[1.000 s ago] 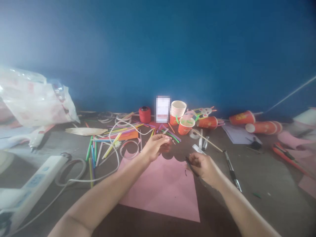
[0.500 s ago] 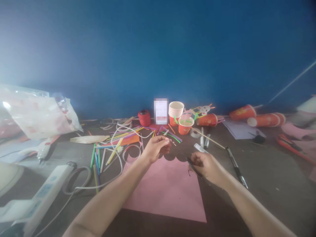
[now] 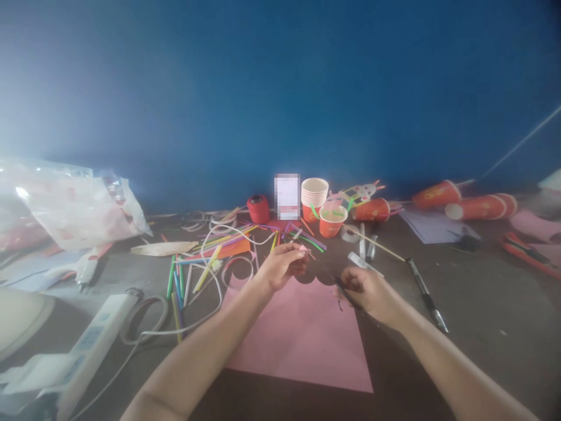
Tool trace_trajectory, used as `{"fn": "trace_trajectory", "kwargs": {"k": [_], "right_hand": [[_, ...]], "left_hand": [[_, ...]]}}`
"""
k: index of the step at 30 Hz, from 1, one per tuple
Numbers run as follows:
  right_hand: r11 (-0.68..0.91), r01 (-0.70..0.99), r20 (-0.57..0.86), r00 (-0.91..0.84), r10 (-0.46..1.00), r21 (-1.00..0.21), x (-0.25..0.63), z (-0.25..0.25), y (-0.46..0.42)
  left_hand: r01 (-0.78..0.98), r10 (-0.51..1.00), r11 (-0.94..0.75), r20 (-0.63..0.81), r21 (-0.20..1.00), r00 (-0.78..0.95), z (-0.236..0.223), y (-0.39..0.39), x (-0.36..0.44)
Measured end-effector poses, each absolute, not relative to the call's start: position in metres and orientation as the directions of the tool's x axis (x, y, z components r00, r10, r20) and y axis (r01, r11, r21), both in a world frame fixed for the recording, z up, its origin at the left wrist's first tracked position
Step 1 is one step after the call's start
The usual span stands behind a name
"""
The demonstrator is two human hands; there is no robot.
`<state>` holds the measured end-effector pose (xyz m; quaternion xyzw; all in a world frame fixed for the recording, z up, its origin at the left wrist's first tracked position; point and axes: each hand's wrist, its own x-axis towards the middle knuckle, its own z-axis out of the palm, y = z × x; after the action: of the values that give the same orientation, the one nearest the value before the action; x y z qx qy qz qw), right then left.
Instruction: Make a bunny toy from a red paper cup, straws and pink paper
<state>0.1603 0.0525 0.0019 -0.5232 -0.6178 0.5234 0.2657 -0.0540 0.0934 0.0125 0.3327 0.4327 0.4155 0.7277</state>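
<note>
Above the far edge of a sheet of pink paper (image 3: 302, 339), my left hand (image 3: 284, 266) pinches a small pink scrap of paper (image 3: 302, 248) between thumb and fingertips. Thin light slivers stick out from that scrap. My right hand (image 3: 366, 292) is closed round a dark slim tool (image 3: 342, 286), its tip pointing up and left toward the left hand; the fingers hide most of it, so its exact kind is unclear. A small dark curl hangs just below the tool. The pink sheet has a scalloped far edge and lies flat under both hands.
Red paper cups (image 3: 333, 222) stand behind the hands; others lie at the right. Loose coloured straws (image 3: 210, 266) and a white cable (image 3: 221, 286) spread left, near a power strip (image 3: 99, 351) and glue gun (image 3: 85, 269). A pen (image 3: 427, 295) lies right.
The whole view has shifted slightly, with things appearing a little farther right. The tool's tip now shows shorter beside the right hand. Both hands keep their holds.
</note>
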Motion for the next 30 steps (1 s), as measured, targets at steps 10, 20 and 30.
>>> {"fn": "trace_trajectory", "kwargs": {"k": [10, 20, 30], "right_hand": [[-0.107, 0.347, -0.221, -0.309, 0.925, -0.932, 0.16, 0.0011, 0.0521], [-0.128, 0.342, -0.25, -0.342, 0.906, -0.931, 0.1586, 0.0073, 0.051], [-0.115, 0.366, -0.254, -0.359, 0.898, -0.924, 0.1645, 0.0021, 0.0531]], "left_hand": [[-0.307, 0.896, 0.436, -0.378, 0.846, 0.231, 0.0151, 0.0906, -0.0516], [-0.335, 0.916, 0.393, -0.334, 0.856, 0.221, 0.0134, 0.0926, -0.0514], [-0.26, 0.908, 0.398, -0.337, 0.88, 0.25, 0.0158, 0.096, -0.0571]]}}
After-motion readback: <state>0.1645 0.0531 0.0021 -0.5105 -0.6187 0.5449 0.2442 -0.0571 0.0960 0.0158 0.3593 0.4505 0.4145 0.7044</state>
